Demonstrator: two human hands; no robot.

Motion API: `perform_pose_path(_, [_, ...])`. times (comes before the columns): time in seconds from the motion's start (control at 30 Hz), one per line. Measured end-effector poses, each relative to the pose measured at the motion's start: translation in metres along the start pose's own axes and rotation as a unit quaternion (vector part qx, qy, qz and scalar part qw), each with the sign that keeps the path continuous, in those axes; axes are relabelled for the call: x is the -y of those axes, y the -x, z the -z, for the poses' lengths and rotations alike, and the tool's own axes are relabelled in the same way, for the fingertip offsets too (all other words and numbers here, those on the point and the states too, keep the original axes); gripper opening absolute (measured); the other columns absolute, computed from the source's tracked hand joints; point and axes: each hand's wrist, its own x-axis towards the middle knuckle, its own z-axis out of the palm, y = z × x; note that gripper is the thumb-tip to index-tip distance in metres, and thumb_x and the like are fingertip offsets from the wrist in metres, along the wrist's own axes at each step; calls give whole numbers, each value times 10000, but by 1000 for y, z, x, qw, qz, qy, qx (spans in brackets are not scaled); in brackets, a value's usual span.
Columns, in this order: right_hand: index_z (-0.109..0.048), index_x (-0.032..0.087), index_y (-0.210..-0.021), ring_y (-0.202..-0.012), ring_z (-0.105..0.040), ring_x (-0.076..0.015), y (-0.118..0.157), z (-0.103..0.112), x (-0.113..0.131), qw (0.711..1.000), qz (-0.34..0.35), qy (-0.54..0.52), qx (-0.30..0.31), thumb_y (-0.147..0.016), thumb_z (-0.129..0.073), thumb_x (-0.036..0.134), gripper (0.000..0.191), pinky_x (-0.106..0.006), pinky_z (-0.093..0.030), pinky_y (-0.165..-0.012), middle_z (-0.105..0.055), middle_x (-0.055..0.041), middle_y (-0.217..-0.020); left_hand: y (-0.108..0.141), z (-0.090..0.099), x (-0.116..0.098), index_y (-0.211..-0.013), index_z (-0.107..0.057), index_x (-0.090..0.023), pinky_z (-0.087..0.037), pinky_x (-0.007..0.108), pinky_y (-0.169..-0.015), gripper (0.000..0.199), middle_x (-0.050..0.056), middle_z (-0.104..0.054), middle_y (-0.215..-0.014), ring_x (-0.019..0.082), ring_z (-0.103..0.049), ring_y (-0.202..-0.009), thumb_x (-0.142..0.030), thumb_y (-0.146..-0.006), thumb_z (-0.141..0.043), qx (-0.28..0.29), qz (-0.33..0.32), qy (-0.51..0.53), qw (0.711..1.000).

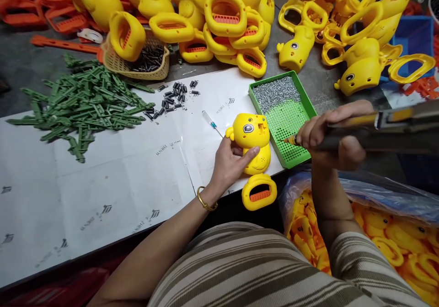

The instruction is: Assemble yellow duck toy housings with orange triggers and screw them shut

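Observation:
Under my left hand point(230, 163) is a yellow duck-shaped plastic toy point(255, 131) with a ring handle and an orange trigger, lying face up at the table's front edge. My fingers and thumb grip its body from the left, and its handle juts past the edge. My right hand point(329, 133) is wrapped round a dark power screwdriver point(370, 131). The driver's tip points left, over the green tray point(310, 108), whose far end holds many small silver screws point(276, 91). A small hand screwdriver point(210, 120) with a clear handle lies just left of the toy.
Green plastic strips point(89, 101) are heaped at left, near black springs point(171, 97). Behind stands a wicker basket point(157, 69) of dark springs. Yellow toys point(224, 10) crowd the back. Toy halves point(363, 60) and a blue bin point(411, 37) lie right; a lined container point(291, 197) sits below.

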Motion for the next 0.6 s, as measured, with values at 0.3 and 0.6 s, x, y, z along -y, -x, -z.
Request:
perform_pose_path(0.3, [-617, 340, -956, -345, -353, -148, -8, 8, -51, 1000, 11, 11, 2, -816, -683, 419, 173, -331, -313, -334, -420, 68, -503, 0, 1, -2, -1091, -541, -141, -533, 295, -670, 642, 96, -661, -1022, 167, -610, -788, -497, -641, -829, 12, 27, 3, 1000])
perform_pose_path(0.6, [-669, 351, -887, -322, -378, -145, -8, 0, -51, 999, -9, 17, -30, -763, -711, 411, 144, -318, -294, -285, -436, 74, -487, 0, 5, -6, -1101, -538, -143, -550, 306, -714, 647, 101, -657, -1075, 177, -633, -824, -475, -629, -831, 26, 28, 12, 999])
